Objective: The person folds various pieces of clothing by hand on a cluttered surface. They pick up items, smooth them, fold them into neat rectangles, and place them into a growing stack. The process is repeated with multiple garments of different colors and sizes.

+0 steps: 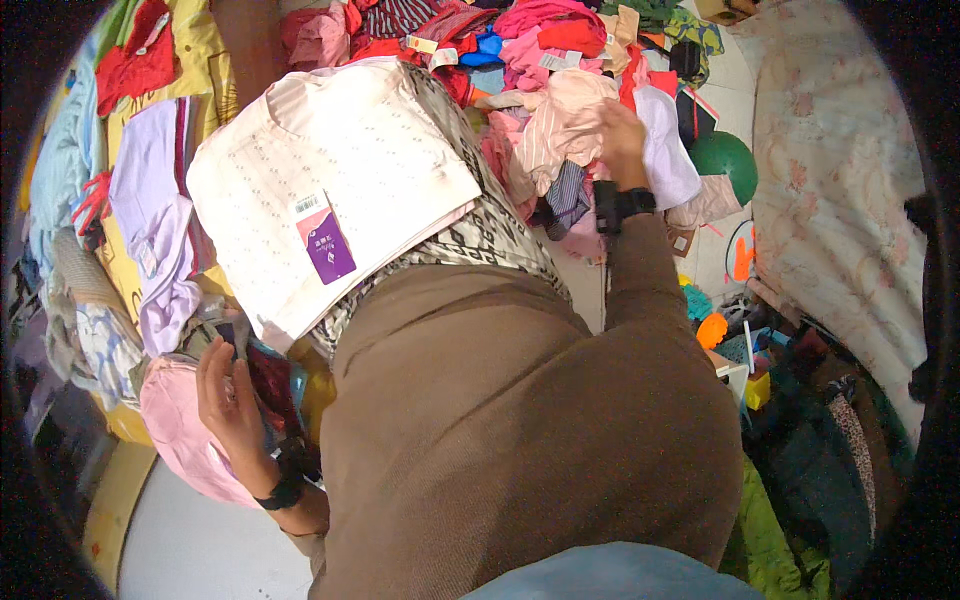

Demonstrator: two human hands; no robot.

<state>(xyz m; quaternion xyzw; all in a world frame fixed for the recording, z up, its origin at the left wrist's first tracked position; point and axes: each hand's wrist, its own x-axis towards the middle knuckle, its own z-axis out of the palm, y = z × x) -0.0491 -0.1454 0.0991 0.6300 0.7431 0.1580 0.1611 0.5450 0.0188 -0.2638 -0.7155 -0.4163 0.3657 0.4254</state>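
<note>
Stacked pale pink tops (337,150) lie across my lap on patterned black-and-white trousers (495,240), a purple and pink tag (326,240) on the uppermost one. My right hand (622,139) rests at a peach striped garment (562,124) in a heap of clothes; its fingertips are blurred, so its grip is unclear. A white cloth (664,146) hangs just right of that wrist. My left hand (229,409), fingers extended and somewhat spread, is over a pink garment (176,427) at the lower left, holding nothing visible.
Lilac clothing (150,210) and a red garment (142,67) lie on a yellow cloth (214,75) to the left. A green ball-like object (724,169), an orange round item (711,330) and a floral cloth (825,150) are on the right. Pink and red clothes (555,34) fill the top.
</note>
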